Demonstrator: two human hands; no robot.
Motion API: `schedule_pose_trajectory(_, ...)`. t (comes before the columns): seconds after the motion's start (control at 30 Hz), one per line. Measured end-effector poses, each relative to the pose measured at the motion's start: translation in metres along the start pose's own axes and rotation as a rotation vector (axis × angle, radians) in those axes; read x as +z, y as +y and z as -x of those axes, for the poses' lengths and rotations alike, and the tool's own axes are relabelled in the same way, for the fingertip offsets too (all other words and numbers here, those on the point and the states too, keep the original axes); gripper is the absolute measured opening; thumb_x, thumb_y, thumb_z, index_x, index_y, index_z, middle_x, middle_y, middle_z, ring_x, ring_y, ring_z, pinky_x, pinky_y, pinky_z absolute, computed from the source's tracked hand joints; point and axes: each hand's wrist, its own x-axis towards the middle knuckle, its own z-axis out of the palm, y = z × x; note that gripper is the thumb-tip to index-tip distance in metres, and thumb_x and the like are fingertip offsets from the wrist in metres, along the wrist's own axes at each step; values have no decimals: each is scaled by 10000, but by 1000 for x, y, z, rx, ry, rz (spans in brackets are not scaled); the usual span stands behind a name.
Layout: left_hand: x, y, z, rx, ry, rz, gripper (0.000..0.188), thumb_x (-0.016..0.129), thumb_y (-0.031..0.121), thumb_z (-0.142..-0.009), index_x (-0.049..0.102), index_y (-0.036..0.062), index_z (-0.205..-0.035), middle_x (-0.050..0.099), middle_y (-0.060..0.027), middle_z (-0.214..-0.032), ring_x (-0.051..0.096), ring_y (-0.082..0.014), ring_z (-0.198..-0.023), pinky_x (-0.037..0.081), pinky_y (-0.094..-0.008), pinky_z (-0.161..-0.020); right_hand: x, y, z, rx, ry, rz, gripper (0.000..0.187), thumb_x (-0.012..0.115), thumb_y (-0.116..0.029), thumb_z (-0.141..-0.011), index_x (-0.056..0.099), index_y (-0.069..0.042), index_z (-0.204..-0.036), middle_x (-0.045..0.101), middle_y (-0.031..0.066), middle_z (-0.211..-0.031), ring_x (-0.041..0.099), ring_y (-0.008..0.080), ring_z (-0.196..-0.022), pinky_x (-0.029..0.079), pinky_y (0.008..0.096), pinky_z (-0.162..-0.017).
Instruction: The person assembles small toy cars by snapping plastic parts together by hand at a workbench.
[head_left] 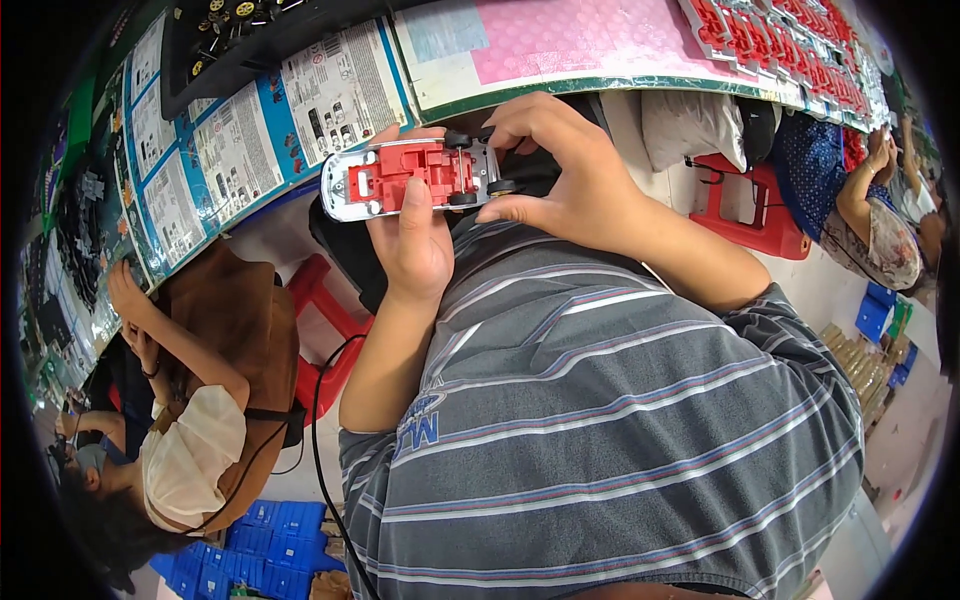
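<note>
A toy car body (385,185), white-silver outside with a red inner part, lies upside down in my left hand (415,255). My left thumb presses on the red part, and the fingers go behind the body. One axle with two black wheels (463,198) crosses the red part near its right end. At that end my right hand (585,180) curves round with thumb and index finger apart, gripping a second pair of wheels (501,187) by its two sides. The axle between this pair is hard to make out, as is whether it sits in the body.
A bench with printed card sheets (240,145) runs along the far side. On it stand a black tray (180,85) of wheels and rows of red-and-white parts (790,50). Co-workers sit left and right, near red stools (750,215). Blue boxes (265,545) lie lower left.
</note>
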Motion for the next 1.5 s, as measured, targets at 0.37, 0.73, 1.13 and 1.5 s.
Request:
schedule_pose_trajectory(0.37,1,2,3,34,-11,-7,562,574,173,-1011,320,-28,-1471,558,-197,-1333,569,-221,-1182,449,-374,-1050,-7,-7,1,-55,-134,10,504,775,-94,-814,568,-14,-1266,610,179,-1301,622,293,-1128,529,366,-907)
schedule_pose_trajectory(0.73,0,3,0,53,-8,-16,546,562,132,-995,328,-27,-1462,546,-240,-1344,575,-257,-1195,458,-400,-1055,0,-6,-2,18,-40,-17,672,911,-173,-700,596,-37,-1278,663,127,-1157,688,247,-955,568,342,-828)
schedule_pose_trajectory(1.13,1,5,5,88,-37,-35,557,572,140,-990,332,-30,-1463,550,-242,-1337,578,-256,-1190,470,-395,-1044,-8,-7,4,-25,-105,43,772,923,-192,-686,561,-42,-1350,665,100,-1263,640,235,-1032,531,336,-858)
schedule_pose_trajectory(1.5,3,7,6,121,-37,-81,563,581,151,-987,338,-30,-1462,560,-239,-1325,573,-255,-1189,459,-388,-1047,-9,-15,-1,-116,-76,106,678,894,-151,-693,601,-52,-1297,652,154,-1186,650,315,-1052,581,376,-852)
